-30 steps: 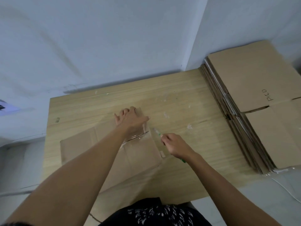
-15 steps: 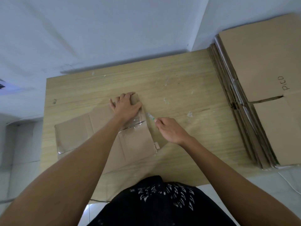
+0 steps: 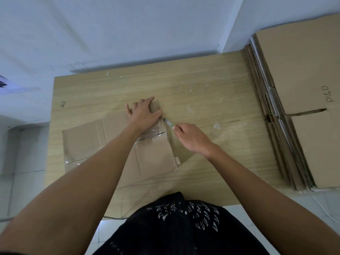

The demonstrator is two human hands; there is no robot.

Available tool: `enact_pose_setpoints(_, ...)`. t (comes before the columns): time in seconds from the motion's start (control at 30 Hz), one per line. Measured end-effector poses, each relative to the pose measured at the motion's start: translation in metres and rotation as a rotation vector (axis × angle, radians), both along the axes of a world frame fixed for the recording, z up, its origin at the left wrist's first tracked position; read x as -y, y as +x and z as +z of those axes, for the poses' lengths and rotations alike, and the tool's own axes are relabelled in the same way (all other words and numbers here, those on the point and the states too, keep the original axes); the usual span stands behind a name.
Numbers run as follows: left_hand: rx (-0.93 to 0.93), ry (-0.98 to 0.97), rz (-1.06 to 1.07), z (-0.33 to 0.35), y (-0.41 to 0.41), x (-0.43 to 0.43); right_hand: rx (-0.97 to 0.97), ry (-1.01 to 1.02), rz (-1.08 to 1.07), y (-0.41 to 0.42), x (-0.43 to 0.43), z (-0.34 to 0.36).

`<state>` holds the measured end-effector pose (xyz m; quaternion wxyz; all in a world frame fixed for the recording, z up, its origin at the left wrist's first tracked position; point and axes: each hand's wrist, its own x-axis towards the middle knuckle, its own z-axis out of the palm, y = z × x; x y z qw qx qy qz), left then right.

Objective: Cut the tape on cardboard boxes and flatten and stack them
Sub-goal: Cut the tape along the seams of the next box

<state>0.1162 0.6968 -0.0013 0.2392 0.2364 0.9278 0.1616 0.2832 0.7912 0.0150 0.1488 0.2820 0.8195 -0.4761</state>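
Right hand [image 3: 193, 138], fingers curled round the cutter [image 3: 169, 123], is nudging its blade farther along the right edge of the flattened box [image 3: 152, 157] lying on the table [image 3: 202, 85], tip now just beside the thumb of the left hand [image 3: 145, 115], which is pressing flat, fingers spread, on the far flap.

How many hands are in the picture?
2. The left hand presses the far right corner of the cardboard box; the right hand grips a cutter beside it. None hidden.
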Motion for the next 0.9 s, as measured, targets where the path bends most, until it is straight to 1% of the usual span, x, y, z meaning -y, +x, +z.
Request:
enact_pose_setpoints(0.2, 0.001, 0.008, 0.004, 0.002, 0.002, 0.000, 0.032, 0.046, 0.073, -0.001, 0.001, 0.001)
enact_pose_setpoints(0.43, 0.010, 0.009, 0.012, 0.001, 0.002, -0.001, 0.047, -0.039, 0.123, 0.007, 0.004, 0.009)
enact_pose_setpoints(0.73, 0.030, 0.011, 0.004, -0.004, 0.002, 0.000, 0.058, -0.097, 0.071, 0.021, 0.024, 0.010)
enact_pose_setpoints(0.9, 0.025, 0.007, -0.013, -0.004, 0.002, 0.001, 0.067, -0.092, 0.016, 0.030, 0.036, 0.008)
